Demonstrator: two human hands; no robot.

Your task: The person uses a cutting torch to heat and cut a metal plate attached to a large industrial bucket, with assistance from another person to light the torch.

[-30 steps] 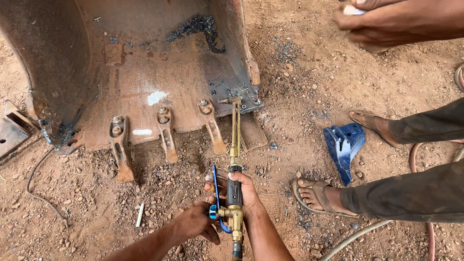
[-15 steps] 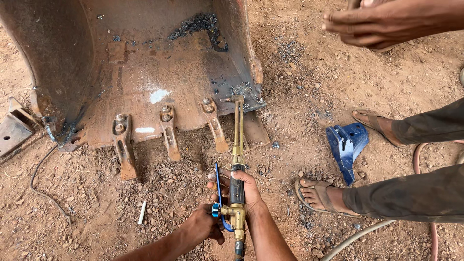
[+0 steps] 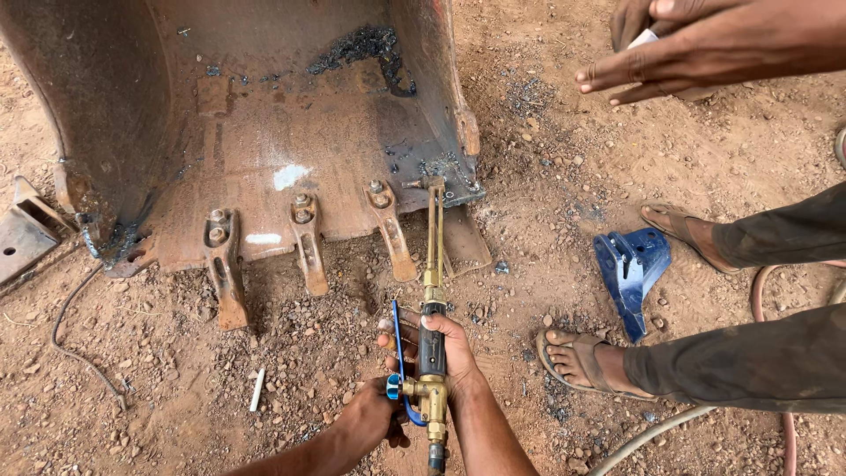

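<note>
Cutting torch [image 3: 431, 291], a brass gas tool with twin thin tubes, lies low over the ground, its bent tip reaching the right front corner of the excavator bucket [image 3: 264, 132]. The right hand [image 3: 438, 348] is wrapped tightly around the torch's dark handle, thumb on the left side beside the blue lever. The left hand [image 3: 374, 419] pinches the small blue valve knob at the brass body just below the grip, fingers closed on it.

Bare reddish-brown earth [image 3: 529, 176], dry and strewn with small stones and gravel, makes up the whole work surface; this is an open outdoor yard, with no floor or bench. The bucket rests on the soil with its mouth facing the camera, its worn steel rusted, a pale patch on the base plate and black slag scattered at the back. Its tooth shanks [image 3: 304, 242] stick out toward the person, dug slightly into the dirt. A blue metal bracket [image 3: 630, 269] lies on the ground to the right, near another person's sandalled feet [image 3: 586, 357]. That person's hands [image 3: 696, 44] hover at the upper right. A hose [image 3: 767, 300] curves over the soil at the right edge, and a thin dark cable [image 3: 75, 339] trails on the left.
</note>
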